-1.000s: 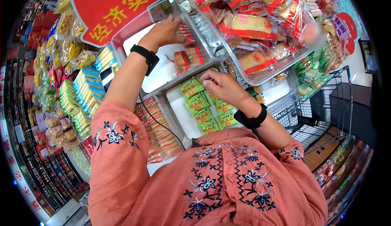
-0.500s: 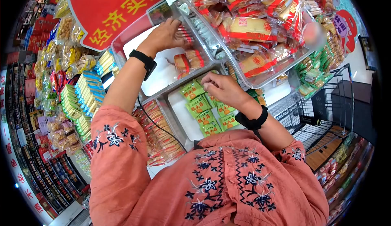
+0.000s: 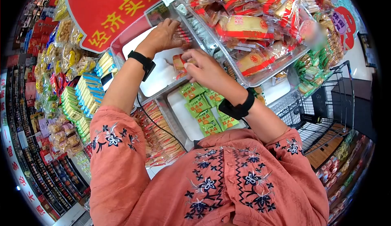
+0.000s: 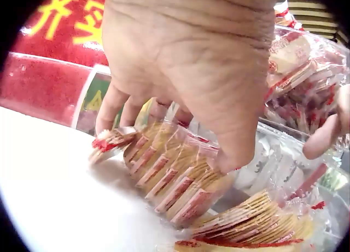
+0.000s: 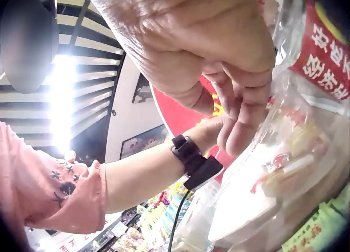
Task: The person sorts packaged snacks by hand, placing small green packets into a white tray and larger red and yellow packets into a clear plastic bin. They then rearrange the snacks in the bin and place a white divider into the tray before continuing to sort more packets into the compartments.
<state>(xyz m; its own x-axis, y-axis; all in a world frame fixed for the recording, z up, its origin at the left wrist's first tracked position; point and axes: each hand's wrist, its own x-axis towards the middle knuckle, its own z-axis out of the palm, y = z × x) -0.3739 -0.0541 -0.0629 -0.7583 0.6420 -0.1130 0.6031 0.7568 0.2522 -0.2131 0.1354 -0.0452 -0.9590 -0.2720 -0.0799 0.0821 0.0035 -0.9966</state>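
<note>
The crackers (image 4: pixel 175 175) stand on edge in a row inside the upper bin (image 3: pixel 142 91), along its 3 o'clock side in the head view. The left hand (image 3: pixel 163 36) comes over them from 8 o'clock and has them clasped: in the left wrist view the thumb presses the 4 o'clock end, the fingers reach round the 10 o'clock end, and the row lies directly below the palm. A loose pack (image 4: pixel 112 143) touches the fingertips at 10 o'clock.

At 6 o'clock from the row in the head view, more crackers (image 3: pixel 178 62) lie in the same bin. The right hand (image 3: pixel 205 69) is just beside these, at their 3 o'clock; its fingers are loosely bent, with nothing visible in them.

Farther out, from the row, green packets (image 3: pixel 205 118) lie in the lower bin (image 3: pixel 170 118) between 5 and 6 o'clock. The clear tub (image 3: pixel 260 78), heaped with red-banded wafers (image 3: pixel 244 27), is at 3 o'clock, the cart (image 3: pixel 326 116) at 4 o'clock, and the red sign (image 3: pixel 95 12) toward 10 o'clock.
</note>
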